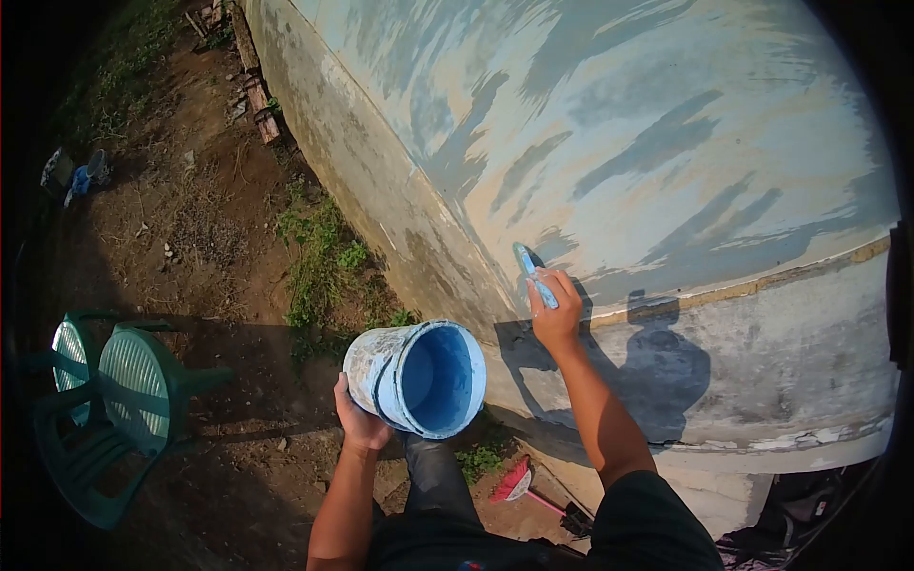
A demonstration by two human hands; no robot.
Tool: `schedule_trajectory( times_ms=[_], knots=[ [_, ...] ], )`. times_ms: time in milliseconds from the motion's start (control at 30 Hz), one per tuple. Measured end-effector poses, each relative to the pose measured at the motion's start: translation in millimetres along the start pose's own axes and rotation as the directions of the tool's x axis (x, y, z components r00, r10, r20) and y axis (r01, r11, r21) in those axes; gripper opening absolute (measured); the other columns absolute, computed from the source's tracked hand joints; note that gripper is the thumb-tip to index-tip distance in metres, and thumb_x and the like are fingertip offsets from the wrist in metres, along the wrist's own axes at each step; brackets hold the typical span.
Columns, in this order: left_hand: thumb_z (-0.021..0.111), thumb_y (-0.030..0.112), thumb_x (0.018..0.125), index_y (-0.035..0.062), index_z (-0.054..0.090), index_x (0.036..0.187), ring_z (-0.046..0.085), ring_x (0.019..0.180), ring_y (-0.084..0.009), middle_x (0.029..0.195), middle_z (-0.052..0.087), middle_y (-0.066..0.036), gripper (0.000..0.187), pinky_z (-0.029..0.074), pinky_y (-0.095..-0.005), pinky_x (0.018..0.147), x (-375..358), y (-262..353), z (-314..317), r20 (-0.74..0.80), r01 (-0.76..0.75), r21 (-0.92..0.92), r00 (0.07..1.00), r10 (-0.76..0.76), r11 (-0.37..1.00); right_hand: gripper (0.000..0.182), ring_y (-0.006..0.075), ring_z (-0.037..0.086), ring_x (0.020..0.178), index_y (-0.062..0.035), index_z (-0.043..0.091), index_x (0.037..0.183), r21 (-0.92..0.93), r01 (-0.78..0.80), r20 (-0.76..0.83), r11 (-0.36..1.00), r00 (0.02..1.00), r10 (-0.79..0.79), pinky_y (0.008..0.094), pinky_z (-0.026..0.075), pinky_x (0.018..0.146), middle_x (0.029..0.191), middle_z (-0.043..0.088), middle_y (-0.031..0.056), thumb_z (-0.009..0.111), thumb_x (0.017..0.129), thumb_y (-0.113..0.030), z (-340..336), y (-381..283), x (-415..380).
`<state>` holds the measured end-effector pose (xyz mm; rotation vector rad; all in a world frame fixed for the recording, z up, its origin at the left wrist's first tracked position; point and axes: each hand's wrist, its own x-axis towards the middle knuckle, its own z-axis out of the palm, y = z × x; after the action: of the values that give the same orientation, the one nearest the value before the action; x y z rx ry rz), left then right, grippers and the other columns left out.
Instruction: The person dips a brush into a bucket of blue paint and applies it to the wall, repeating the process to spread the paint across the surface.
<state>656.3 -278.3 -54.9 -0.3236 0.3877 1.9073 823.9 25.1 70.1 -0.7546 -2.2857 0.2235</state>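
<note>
My left hand holds a paint-smeared bucket from below and the side, its blue inside facing me. In my right hand is a paintbrush with a blue handle. The brush head touches or nearly touches the wall, close to the wall's lower painted edge. Uneven grey-blue strokes cover pale patches on that wall. The bucket hangs to the left of the brush, apart from it.
Green plastic chairs stand on the dirt at the left. A red broom lies near my legs. Weeds grow along the wall base, and small containers sit at the far left. A ledge crosses the wall.
</note>
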Motion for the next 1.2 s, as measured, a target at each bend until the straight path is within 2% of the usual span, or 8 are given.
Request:
schedule_trajectory(
  times_ms=[167, 233, 433, 500, 733, 1000, 1133, 1200],
  knots=[
    [0.043, 0.063, 0.106, 0.0074, 0.053, 0.156, 0.06, 0.139, -0.0339, 0.153, 0.063, -0.013, 0.075, 0.043, -0.05, 0.119, 0.5, 7.4, -0.5, -0.035, -0.047, 0.017, 0.998, 0.048, 0.999, 0.014, 0.0421, 0.07, 0.089, 0.0036, 0.072, 0.1, -0.002, -0.102, 0.258, 0.995, 0.961, 0.099, 0.0434, 0.056, 0.08, 0.099, 0.071, 0.0212, 0.078, 0.09, -0.004, 26.5, 24.0, -9.4],
    [0.044, 0.062, 0.106, 0.0072, 0.053, 0.156, 0.06, 0.139, -0.0337, 0.152, 0.063, -0.013, 0.075, 0.043, -0.0498, 0.119, 1.8, 12.1, -0.8, -0.014, -0.046, -0.001, 0.999, 0.046, 0.999, 0.014, 0.0405, 0.071, 0.089, 0.0039, 0.072, 0.1, 0.003, -0.15, 0.199, 0.989, 0.969, 0.147, 0.0421, 0.056, 0.08, 0.098, 0.072, 0.0201, 0.079, 0.09, -0.004, 23.1, 30.1, 20.0],
    [0.044, 0.062, 0.106, 0.0072, 0.053, 0.156, 0.061, 0.137, -0.0332, 0.152, 0.063, -0.013, 0.074, 0.044, -0.0495, 0.119, 2.8, 18.3, -7.6, -0.019, -0.093, -0.044, 0.996, 0.092, 0.995, 0.01, 0.0341, 0.073, 0.089, 0.0043, 0.072, 0.1, 0.008, 0.071, -0.288, 0.997, 0.955, -0.066, 0.0392, 0.057, 0.08, 0.099, 0.074, 0.0174, 0.078, 0.093, 0.0, -9.4, -11.4, 94.1],
    [0.042, 0.064, 0.106, 0.0069, 0.053, 0.156, 0.062, 0.136, -0.034, 0.151, 0.063, -0.014, 0.076, 0.047, -0.0508, 0.117, 2.2, 20.8, -10.1, -0.044, -0.106, -0.04, 0.994, 0.104, 0.994, 0.011, 0.0356, 0.074, 0.089, 0.0035, 0.072, 0.098, -0.011, 0.102, -0.27, 0.995, 0.958, -0.101, 0.0413, 0.058, 0.079, 0.1, 0.075, 0.0171, 0.08, 0.09, 0.002, -6.5, -16.0, 85.0],
    [0.043, 0.06, 0.108, 0.006, 0.054, 0.155, 0.062, 0.137, -0.0321, 0.151, 0.064, -0.013, 0.072, 0.045, -0.0487, 0.118, -1.8, 37.1, -10.8, -0.04, -0.174, -0.03, 0.984, 0.173, 0.984, 0.013, 0.044, 0.069, 0.088, 0.0015, 0.073, 0.1, -0.084, -0.046, 0.315, 0.995, 0.947, 0.07, 0.045, 0.055, 0.077, 0.095, 0.069, 0.02, 0.078, 0.091, -0.006, 42.9, 26.9, 16.9],
    [0.043, 0.058, 0.108, 0.0051, 0.055, 0.154, 0.063, 0.135, -0.0316, 0.148, 0.066, -0.013, 0.071, 0.046, -0.0477, 0.117, -1.2, 38.6, -23.3, -0.061, -0.209, -0.051, 0.977, 0.206, 0.977, 0.016, 0.0406, 0.071, 0.089, -0.0004, 0.073, 0.106, -0.164, 0.282, -0.146, 0.945, 0.941, -0.306, 0.0437, 0.057, 0.077, 0.101, 0.071, 0.0161, 0.078, 0.091, -0.003, 7.1, -29.7, 110.4],
    [0.039, 0.063, 0.108, 0.0054, 0.054, 0.155, 0.063, 0.134, -0.034, 0.149, 0.064, -0.016, 0.075, 0.049, -0.051, 0.115, -2.2, 39.1, -6.8, -0.074, -0.205, -0.041, 0.977, 0.201, 0.978, 0.017, 0.0406, 0.071, 0.09, -0.0002, 0.073, 0.106, -0.036, 0.167, -0.042, 0.985, 0.985, -0.168, 0.0451, 0.057, 0.077, 0.103, 0.071, 0.0166, 0.078, 0.09, -0.003, 28.9, -19.0, 64.7],
    [0.043, 0.06, 0.108, 0.0057, 0.054, 0.155, 0.063, 0.136, -0.0322, 0.15, 0.064, -0.013, 0.073, 0.046, -0.048, 0.117, -3.0, 38.6, -8.9, -0.027, -0.183, -0.05, 0.983, 0.182, 0.982, 0.018, 0.0406, 0.071, 0.09, 0.0002, 0.073, 0.106, -0.101, 0.044, 0.242, 0.994, 0.97, -0.018, 0.0453, 0.057, 0.079, 0.104, 0.071, 0.0173, 0.079, 0.089, -0.001, 38.8, -0.5, 28.1]
  ],
)
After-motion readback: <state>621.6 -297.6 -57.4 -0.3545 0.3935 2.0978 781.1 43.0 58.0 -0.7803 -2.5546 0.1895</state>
